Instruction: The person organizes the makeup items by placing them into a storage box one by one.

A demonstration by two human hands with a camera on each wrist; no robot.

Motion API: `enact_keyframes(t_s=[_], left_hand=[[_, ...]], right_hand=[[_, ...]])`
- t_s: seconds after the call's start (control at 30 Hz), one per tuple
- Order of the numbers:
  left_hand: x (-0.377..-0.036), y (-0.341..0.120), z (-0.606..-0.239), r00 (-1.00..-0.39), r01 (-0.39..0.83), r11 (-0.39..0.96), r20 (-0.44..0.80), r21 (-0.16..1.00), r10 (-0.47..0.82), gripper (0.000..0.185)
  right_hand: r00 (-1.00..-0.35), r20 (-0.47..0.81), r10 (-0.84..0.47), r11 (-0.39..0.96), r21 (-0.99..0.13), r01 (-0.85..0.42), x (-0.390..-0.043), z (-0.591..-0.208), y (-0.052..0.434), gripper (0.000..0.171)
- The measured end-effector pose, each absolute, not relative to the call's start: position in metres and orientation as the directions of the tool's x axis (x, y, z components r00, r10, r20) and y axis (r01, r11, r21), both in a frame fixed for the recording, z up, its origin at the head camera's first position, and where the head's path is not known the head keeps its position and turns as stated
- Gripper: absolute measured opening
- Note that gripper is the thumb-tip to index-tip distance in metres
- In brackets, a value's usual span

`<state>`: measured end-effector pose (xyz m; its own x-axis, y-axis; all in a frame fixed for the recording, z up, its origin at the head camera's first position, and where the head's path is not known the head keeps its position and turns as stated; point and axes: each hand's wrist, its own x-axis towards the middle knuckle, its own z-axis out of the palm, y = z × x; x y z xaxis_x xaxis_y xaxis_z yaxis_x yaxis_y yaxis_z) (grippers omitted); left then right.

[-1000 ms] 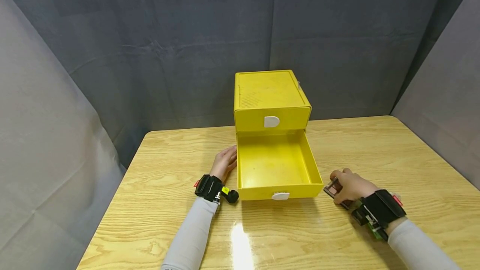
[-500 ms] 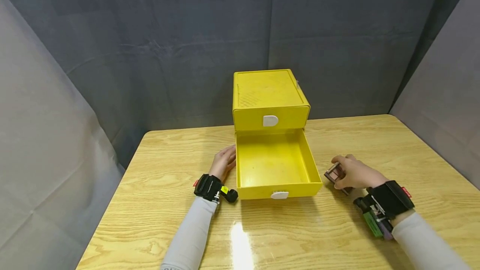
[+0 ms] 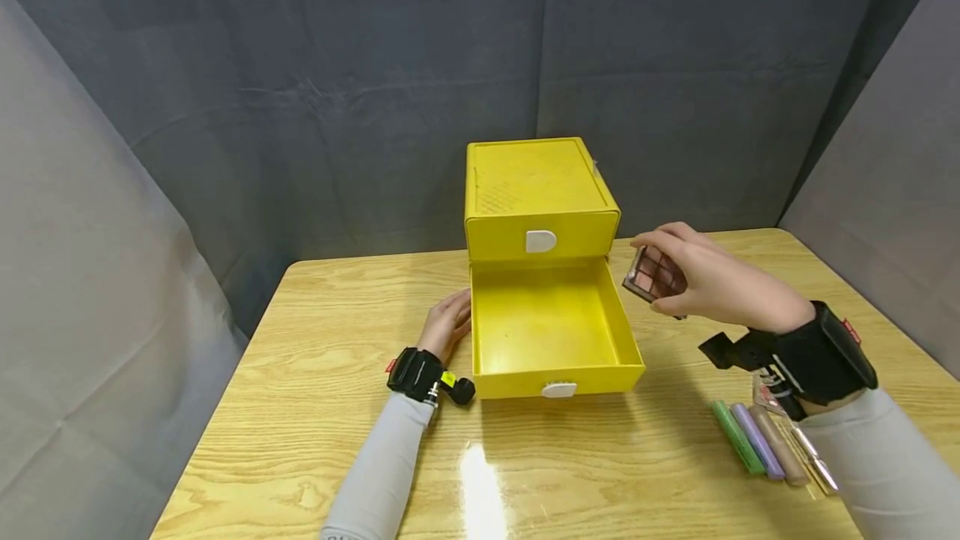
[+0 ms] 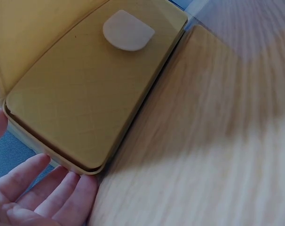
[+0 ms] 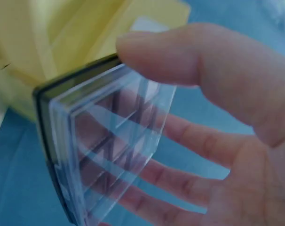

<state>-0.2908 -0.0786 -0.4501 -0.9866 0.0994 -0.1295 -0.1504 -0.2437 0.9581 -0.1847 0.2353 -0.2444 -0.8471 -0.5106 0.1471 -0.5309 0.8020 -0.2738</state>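
Note:
A yellow two-drawer box [image 3: 536, 190] stands at the table's far middle, its lower drawer [image 3: 551, 327] pulled out and bare inside. My right hand [image 3: 690, 277] holds a small eyeshadow palette [image 3: 651, 273] with a clear lid in the air, just right of the drawer's far right corner. The right wrist view shows thumb and fingers pinching the palette [image 5: 105, 141] by its edges. My left hand [image 3: 448, 323] rests flat on the table against the drawer's left side, fingers straight [image 4: 43, 195], beside the yellow box [image 4: 86, 84].
Several cosmetic tubes [image 3: 757, 438], green, purple and tan, lie side by side on the wooden table [image 3: 315, 407] at the near right, under my right forearm. Grey curtains close off the back and both sides.
My right hand lifted the palette off the table at the drawer's near right and carried it up and away toward the drawer's far right corner, uncovering the tubes. The left hand stayed put.

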Motion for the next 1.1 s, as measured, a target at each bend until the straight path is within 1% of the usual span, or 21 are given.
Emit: enact_keyframes(t_s=[0.17, 0.33, 0.43, 0.63, 0.77, 0.97, 1.1], left_hand=[[-0.291, -0.079, -0.450, -0.985, -0.160, -0.239, -0.139, 0.958, 0.101, 0.046], [-0.290, -0.078, -0.451, -0.985, -0.157, -0.235, -0.136, 0.959, 0.103, 0.046], [-0.289, -0.077, -0.450, -0.985, -0.159, -0.236, -0.139, 0.959, 0.101, 0.045], [-0.290, -0.077, -0.449, -0.986, -0.160, -0.234, -0.142, 0.959, 0.093, 0.046], [-0.289, -0.077, -0.448, -0.985, -0.160, -0.232, -0.140, 0.960, 0.098, 0.045], [-0.287, -0.078, -0.450, -0.985, -0.159, -0.244, -0.138, 0.957, 0.103, 0.044], [-0.287, -0.078, -0.450, -0.985, -0.165, -0.251, -0.145, 0.954, 0.098, 0.044]], right_hand=[[-0.743, 0.152, -0.652, 0.712, -0.214, -0.668, -0.184, -0.228, 0.207, 0.053], [-0.681, 0.104, -0.725, 0.653, -0.209, -0.728, -0.194, -0.225, 0.181, 0.055], [-0.666, 0.060, -0.744, 0.643, -0.210, -0.737, -0.202, -0.226, 0.166, 0.061], [-0.622, -0.020, -0.783, 0.610, -0.221, -0.761, -0.218, -0.235, 0.139, 0.060], [-0.596, -0.072, -0.799, 0.597, -0.210, -0.774, -0.229, -0.247, 0.121, 0.063], [-0.610, -0.178, -0.772, 0.634, -0.166, -0.755, -0.241, -0.266, 0.099, 0.064], [-0.616, -0.240, -0.751, 0.656, -0.160, -0.737, -0.247, -0.275, 0.090, 0.066]])
